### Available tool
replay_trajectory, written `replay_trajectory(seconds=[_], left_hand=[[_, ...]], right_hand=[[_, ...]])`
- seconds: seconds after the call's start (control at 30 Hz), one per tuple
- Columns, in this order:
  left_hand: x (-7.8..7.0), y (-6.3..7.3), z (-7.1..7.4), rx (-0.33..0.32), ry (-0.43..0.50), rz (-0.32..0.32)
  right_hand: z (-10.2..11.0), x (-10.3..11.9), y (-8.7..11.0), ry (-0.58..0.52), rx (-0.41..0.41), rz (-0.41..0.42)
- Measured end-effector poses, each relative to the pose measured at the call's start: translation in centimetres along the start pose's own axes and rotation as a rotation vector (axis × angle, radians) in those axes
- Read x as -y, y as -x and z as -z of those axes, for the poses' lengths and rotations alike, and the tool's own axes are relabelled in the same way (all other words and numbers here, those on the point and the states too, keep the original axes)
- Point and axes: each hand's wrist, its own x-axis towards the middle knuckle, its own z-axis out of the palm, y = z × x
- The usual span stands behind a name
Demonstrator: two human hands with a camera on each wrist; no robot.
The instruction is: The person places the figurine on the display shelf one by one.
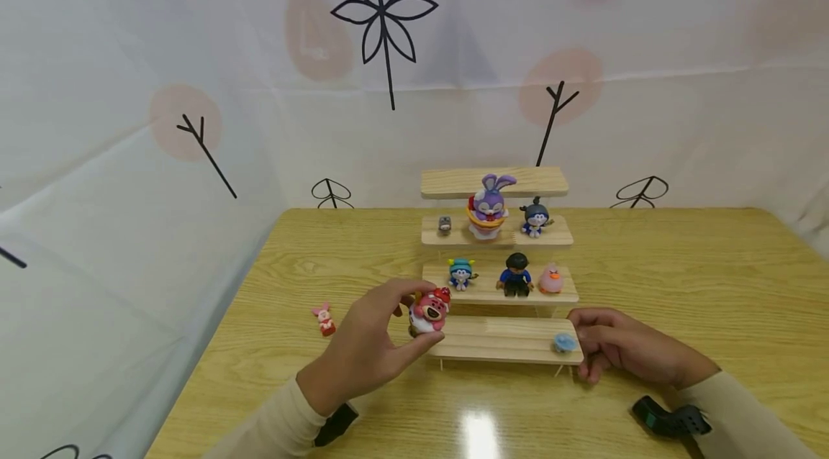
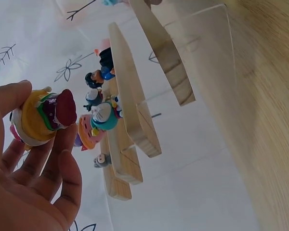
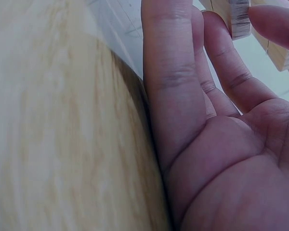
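In the head view my left hand (image 1: 369, 344) pinches a pink bear figurine (image 1: 429, 311) with a red hat between thumb and fingers, at the left end of the lowest shelf board (image 1: 499, 337). The left wrist view shows the figurine (image 2: 43, 115) from its yellow and dark-red side, raised clear of the boards. My right hand (image 1: 628, 344) grips the right end of that lowest board, thumb and finger at the board's end (image 3: 241, 19). Close by, a small light-blue figurine (image 1: 565, 342) sits on the board. The right hand's lower side rests along the tabletop.
The tiered wooden stand has clear supports. Its upper tiers hold a purple rabbit figurine (image 1: 488, 207), a dark-blue-haired one (image 1: 535, 219), a small grey one (image 1: 445, 225), a teal-hatted one (image 1: 461, 273), a black-haired one (image 1: 516, 275) and a pink duck (image 1: 551, 279). A piglet figurine (image 1: 325, 319) lies left.
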Motion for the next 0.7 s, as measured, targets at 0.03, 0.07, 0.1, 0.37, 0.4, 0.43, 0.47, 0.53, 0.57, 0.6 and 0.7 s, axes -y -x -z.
replay_trajectory(seconds=[0.03,0.07,0.1,0.37,0.4,0.43,0.47,0.53,0.57,0.6,0.7], left_hand=[[0.0,-0.1,-0.1,-0.001,0.001,-0.004],[-0.1,-0.2,-0.3,-0.002,0.004,-0.009],[-0.2,-0.4,-0.4,-0.002,0.007,-0.014],[-0.7,-1.4,-1.7,0.019,0.018,-0.057],[-0.8,-1.5,-1.8,0.027,0.021,-0.053],[-0.8,-1.5,-2.0,0.033,0.024,-0.051],[-0.9,-1.6,-2.1,0.037,0.026,-0.051],[-1.1,-1.8,-2.4,0.044,0.033,-0.043],[-1.2,-1.9,-2.5,0.050,0.040,-0.036],[-1.2,-2.0,-2.7,0.050,0.050,-0.035],[-1.4,-2.2,-3.1,0.051,0.053,-0.044]], right_hand=[[0.1,0.0,0.0,0.000,0.003,0.002],[0.1,0.0,0.0,-0.002,0.003,0.000],[0.1,0.0,0.0,-0.004,0.003,-0.002],[0.0,0.0,0.1,-0.009,0.005,0.000],[0.0,0.0,0.1,-0.010,0.007,0.001],[-0.1,0.1,0.1,-0.008,0.007,0.003],[-0.1,0.1,0.1,-0.006,0.008,0.006],[-0.1,0.1,0.0,-0.003,0.005,0.009],[-0.1,0.1,0.0,-0.001,0.003,0.009],[-0.1,0.1,0.1,-0.001,0.003,0.010],[-0.1,0.0,0.1,-0.003,0.006,0.016]])
